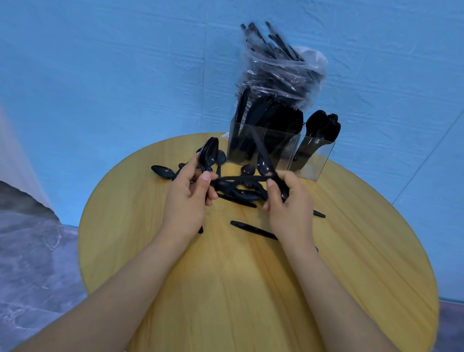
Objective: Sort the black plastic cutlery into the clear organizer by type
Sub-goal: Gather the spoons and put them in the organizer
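Meanwhile: both hands gripping spoons above the pile

Both forearms reach in from the near edge of the round wooden table (242, 303), bare to the elbow, converging toward the far half of the tabletop. The left hand (188, 197) is raised with its back toward the camera, fingers curled round the handles of a stacked bunch of spoons (210, 153); the thumb lies across the front of the handles and the bowls stand upright above the knuckles. The right hand (287, 206) is turned slightly inward, thumb and curled fingers pinching the handle of a single spoon (265, 164), whose bowl tilts up and away toward the organizer. The two hands are near each other but apart, with loose cutlery (240, 190) lying on the table between and just beyond them.

A further loose spoon (164, 172) rests left of the left hand, and a black handle (254, 229) lies flat nearer the camera, beside the right wrist.

At the table's far edge stands the clear organizer (280, 154), its compartments holding upright black pieces, with spoon bowls showing in the rightmost one. Behind it rises a clear plastic bag (279, 70) stuffed with more cutlery, against a blue backdrop (109, 53).
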The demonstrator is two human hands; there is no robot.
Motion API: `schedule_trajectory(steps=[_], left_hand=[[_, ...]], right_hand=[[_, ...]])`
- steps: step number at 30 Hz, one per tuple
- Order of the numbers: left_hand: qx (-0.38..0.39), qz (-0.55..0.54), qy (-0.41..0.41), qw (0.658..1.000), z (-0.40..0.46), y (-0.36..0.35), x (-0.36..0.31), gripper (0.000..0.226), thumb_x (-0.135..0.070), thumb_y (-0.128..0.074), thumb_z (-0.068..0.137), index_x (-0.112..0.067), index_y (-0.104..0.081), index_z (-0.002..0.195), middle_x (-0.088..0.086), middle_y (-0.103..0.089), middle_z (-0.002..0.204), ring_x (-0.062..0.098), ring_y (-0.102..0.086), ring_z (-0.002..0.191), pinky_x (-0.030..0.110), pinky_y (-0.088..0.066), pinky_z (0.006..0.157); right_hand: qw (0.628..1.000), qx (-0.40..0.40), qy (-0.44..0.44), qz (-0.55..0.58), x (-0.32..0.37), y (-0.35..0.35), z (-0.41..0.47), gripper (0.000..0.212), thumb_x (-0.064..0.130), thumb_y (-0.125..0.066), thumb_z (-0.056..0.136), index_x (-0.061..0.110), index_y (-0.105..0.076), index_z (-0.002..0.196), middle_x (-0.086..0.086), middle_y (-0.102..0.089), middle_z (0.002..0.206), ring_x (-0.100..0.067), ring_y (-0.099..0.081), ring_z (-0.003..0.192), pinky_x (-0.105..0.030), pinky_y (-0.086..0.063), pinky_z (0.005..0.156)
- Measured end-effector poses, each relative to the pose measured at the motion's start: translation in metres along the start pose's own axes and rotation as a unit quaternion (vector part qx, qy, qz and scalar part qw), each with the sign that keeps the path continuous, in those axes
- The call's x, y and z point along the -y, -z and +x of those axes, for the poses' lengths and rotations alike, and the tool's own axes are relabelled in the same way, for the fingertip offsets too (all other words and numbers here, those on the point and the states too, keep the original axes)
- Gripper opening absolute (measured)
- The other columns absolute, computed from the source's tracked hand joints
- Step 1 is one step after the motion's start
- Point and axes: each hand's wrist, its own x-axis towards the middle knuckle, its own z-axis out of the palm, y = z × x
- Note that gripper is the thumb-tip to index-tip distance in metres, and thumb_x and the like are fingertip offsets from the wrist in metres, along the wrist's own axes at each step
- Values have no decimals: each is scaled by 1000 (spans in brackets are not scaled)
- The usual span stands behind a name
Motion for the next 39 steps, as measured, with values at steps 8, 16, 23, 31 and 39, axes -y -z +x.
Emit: schedule_trajectory(steps=[8,16,23,31,39], left_hand=[[-3,1,-3,1000,12,-14,-3,37,-11,-40,100,-17,-47,136,-6,-60,88,-1,-52,58,13,-45,57],[-33,-80,95,992,22,-28,15,34,-12,-39,101,-11,-49,133,-2,-60,86,4,-52,61,17,-48,58],[-37,-219,173,960,25,-29,14,36,-9,-42,100,2,-44,133,5,-56,84,6,-58,63,20,-54,63],[-55,-262,170,948,24,-28,7,16,-7,-43,99,-5,-57,107,6,-58,83,11,-64,73,26,-58,72],[-69,-269,178,944,26,-27,7,19,-7,-42,99,-1,-57,110,11,-67,92,14,-70,79,25,-58,68]], right_hand=[[995,-77,-18,65,-1,3,4,10,15,-50,96,16,-59,93,-9,-59,75,-3,-54,56,-10,-42,54],[982,-150,-17,112,-1,6,5,9,15,-52,95,20,-59,92,7,-56,71,-3,-55,57,-13,-45,56],[994,-85,57,41,-3,-2,-2,12,10,-59,90,17,-68,93,-2,-62,82,-10,-58,77,-15,-44,69],[992,-90,93,3,-4,-3,-4,16,3,-67,83,15,-72,91,4,-64,86,4,-56,83,-5,-40,73],[990,-16,124,-60,-4,-3,-10,18,4,-69,81,14,-74,95,8,-58,83,-2,-55,74,-12,-45,64]])
